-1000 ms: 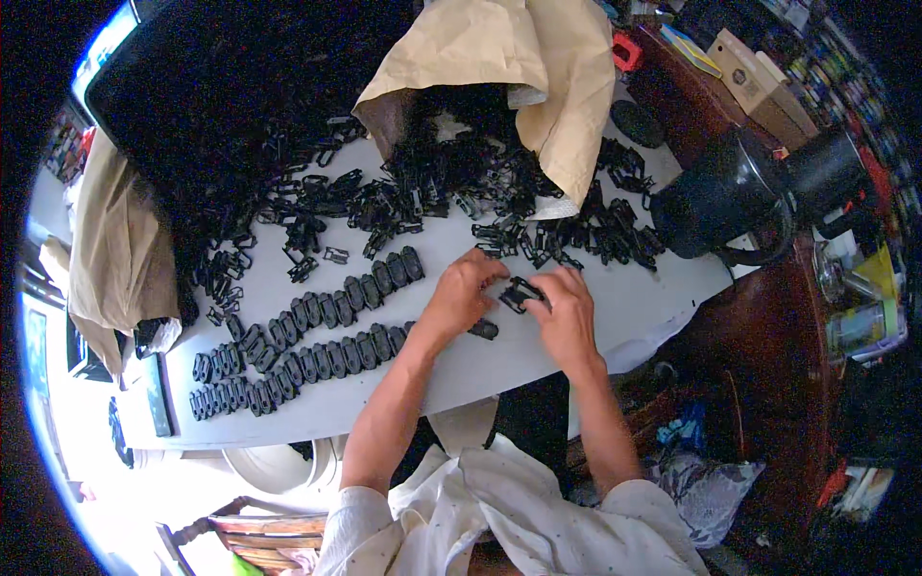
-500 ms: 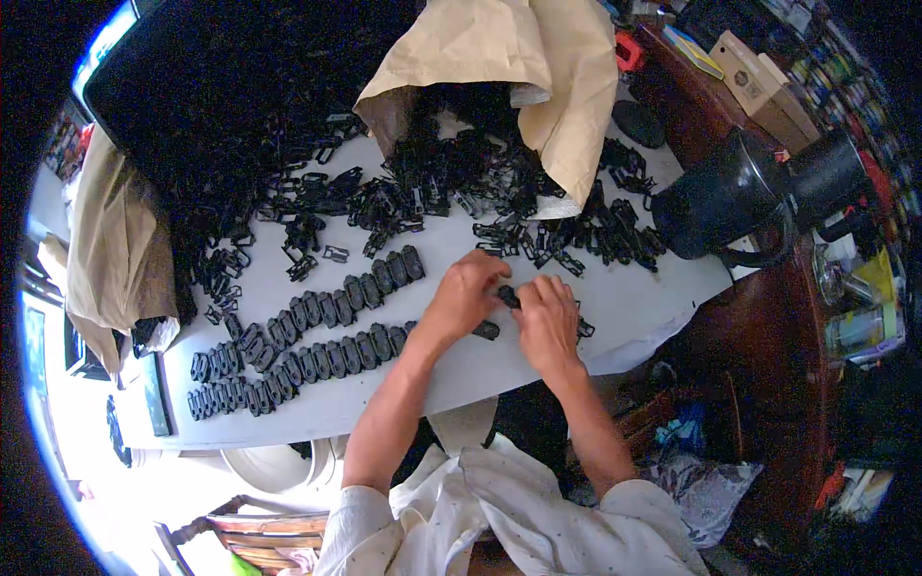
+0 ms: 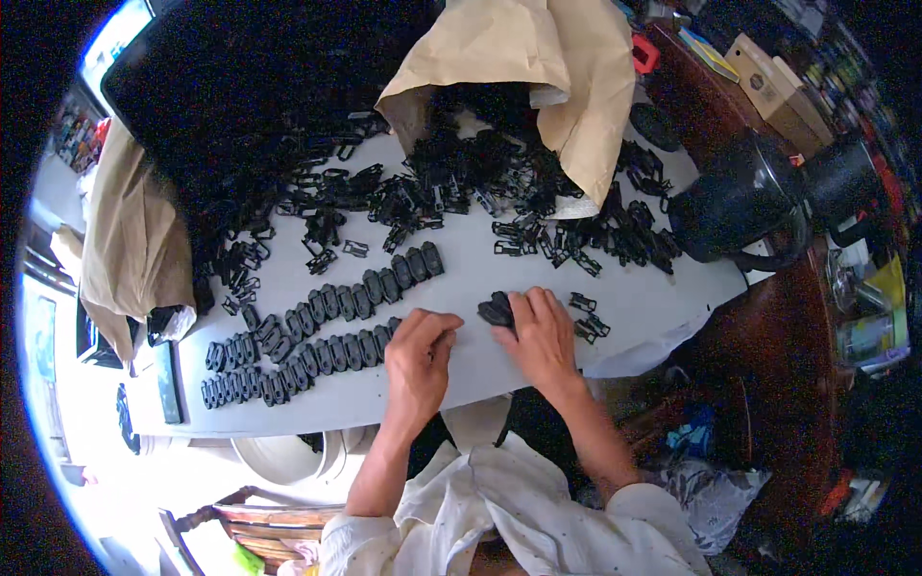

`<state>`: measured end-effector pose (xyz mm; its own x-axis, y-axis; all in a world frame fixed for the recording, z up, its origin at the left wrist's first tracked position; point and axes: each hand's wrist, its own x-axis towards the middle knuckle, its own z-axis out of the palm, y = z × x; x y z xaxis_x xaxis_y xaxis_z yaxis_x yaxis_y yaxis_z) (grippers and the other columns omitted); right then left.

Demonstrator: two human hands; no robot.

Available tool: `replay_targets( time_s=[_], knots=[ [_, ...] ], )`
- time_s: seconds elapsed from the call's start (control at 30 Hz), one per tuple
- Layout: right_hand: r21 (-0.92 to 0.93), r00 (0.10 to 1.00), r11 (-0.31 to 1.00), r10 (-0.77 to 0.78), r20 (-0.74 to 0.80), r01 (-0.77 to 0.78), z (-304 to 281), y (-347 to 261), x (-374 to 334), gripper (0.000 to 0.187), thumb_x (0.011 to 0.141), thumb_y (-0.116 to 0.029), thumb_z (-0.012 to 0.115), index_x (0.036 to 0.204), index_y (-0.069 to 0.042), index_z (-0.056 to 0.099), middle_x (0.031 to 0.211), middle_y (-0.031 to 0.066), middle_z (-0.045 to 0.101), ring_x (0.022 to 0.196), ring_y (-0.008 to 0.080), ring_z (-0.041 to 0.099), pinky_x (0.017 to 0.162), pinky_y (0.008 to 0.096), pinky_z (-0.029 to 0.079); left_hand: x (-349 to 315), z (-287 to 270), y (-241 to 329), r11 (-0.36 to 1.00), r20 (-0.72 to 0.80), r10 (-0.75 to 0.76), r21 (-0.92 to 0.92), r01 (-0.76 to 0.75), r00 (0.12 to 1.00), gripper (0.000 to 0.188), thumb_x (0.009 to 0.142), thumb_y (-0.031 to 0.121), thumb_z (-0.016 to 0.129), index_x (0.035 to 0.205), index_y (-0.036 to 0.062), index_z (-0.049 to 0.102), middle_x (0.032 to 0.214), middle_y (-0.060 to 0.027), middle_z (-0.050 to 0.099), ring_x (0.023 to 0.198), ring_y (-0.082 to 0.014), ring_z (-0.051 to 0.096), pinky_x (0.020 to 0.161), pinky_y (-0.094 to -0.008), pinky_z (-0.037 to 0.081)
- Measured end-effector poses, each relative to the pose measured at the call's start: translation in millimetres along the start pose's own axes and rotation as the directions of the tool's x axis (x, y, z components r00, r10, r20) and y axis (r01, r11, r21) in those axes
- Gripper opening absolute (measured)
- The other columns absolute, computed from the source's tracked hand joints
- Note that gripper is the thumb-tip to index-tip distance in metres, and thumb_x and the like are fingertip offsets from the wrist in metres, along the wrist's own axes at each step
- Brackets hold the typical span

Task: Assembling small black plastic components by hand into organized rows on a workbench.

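Observation:
My right hand point(image 3: 542, 341) is closed at the middle of the table's near side. Its thumb and fingers grip dark oval plastic parts point(image 3: 495, 309), which look like a pair side by side. To its left, my left hand point(image 3: 417, 357) has its fingers curled in toward the thumb, and whatever they hold is hidden. That hand covers the right end of the nearer row of black oval plastic parts point(image 3: 339, 353). A second row of the same parts point(image 3: 373, 288) runs slantwise behind it. A few black open-frame pieces point(image 3: 591, 327) lie just right of my right hand.
A large heap of black frame pieces point(image 3: 461, 178) spills from a brown paper bag point(image 3: 490, 53) over the white table point(image 3: 461, 278). Another paper bag point(image 3: 130, 250) stands at the left. A black cylindrical vessel point(image 3: 735, 206) lies at the right, and a white bucket point(image 3: 279, 459) sits below the table edge.
My hands have drawn apart: the left moved down and left to the nearer row's end, while the right stayed near its place with the dark parts. The whole view has shifted slightly.

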<state>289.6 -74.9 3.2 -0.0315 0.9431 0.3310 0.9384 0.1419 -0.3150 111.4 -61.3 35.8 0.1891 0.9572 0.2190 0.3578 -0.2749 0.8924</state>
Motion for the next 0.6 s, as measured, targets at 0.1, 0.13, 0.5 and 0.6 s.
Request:
replay_targets(
  time_s=[0.1, 0.13, 0.5, 0.6],
  knots=[
    [-0.020, 0.998, 0.998, 0.063, -0.007, -0.063, 10, -10, 15, 0.037, 0.068, -0.020, 0.075, 0.095, -0.001, 0.057, 0.094, 0.0128, 0.054, 0.091, 0.0314, 0.054, 0.075, 0.0427, 0.046, -5, 0, -3, 0.997, 0.012, 0.065, 0.046, -0.065, 0.998, 0.018, 0.075, -0.008, 0.061, 0.090, 0.0010, 0.064, 0.083, -0.0123, 0.060, 0.072, -0.0232, 0.060, 0.065, -0.0307, 0.048],
    [-0.027, 0.994, 0.994, 0.106, 0.001, -0.106, 13, -14, 23, 0.036, 0.069, -0.020, 0.075, 0.092, -0.001, 0.056, 0.095, 0.0134, 0.054, 0.090, 0.0314, 0.054, 0.074, 0.0430, 0.048, -8, 0, -3, 0.997, 0.009, 0.067, 0.048, -0.068, 0.998, 0.018, 0.075, -0.008, 0.061, 0.090, 0.0010, 0.064, 0.083, -0.0123, 0.060, 0.072, -0.0232, 0.060, 0.065, -0.0307, 0.048],
    [0.069, 0.955, 0.956, 0.276, 0.106, -0.284, 38, -35, 77, 0.034, 0.078, -0.022, 0.071, 0.094, 0.003, 0.054, 0.100, 0.0210, 0.054, 0.089, 0.0390, 0.060, 0.072, 0.0444, 0.050, -25, 2, -6, 0.994, 0.134, 0.097, 0.043, -0.104, 0.986, 0.026, 0.070, -0.012, 0.058, 0.093, 0.0009, 0.062, 0.086, -0.0159, 0.058, 0.080, -0.0350, 0.058, 0.070, -0.0398, 0.046],
    [0.141, 0.976, 0.966, 0.208, 0.066, -0.216, 45, -30, 78, 0.032, 0.081, -0.020, 0.068, 0.097, 0.004, 0.054, 0.102, 0.0233, 0.053, 0.089, 0.0406, 0.059, 0.073, 0.0454, 0.050, -26, 7, -10, 0.989, 0.128, 0.137, 0.041, -0.143, 0.982, 0.028, 0.070, -0.013, 0.057, 0.093, 0.0010, 0.062, 0.085, -0.0159, 0.058, 0.081, -0.0352, 0.058, 0.070, -0.0400, 0.046]
  ],
)
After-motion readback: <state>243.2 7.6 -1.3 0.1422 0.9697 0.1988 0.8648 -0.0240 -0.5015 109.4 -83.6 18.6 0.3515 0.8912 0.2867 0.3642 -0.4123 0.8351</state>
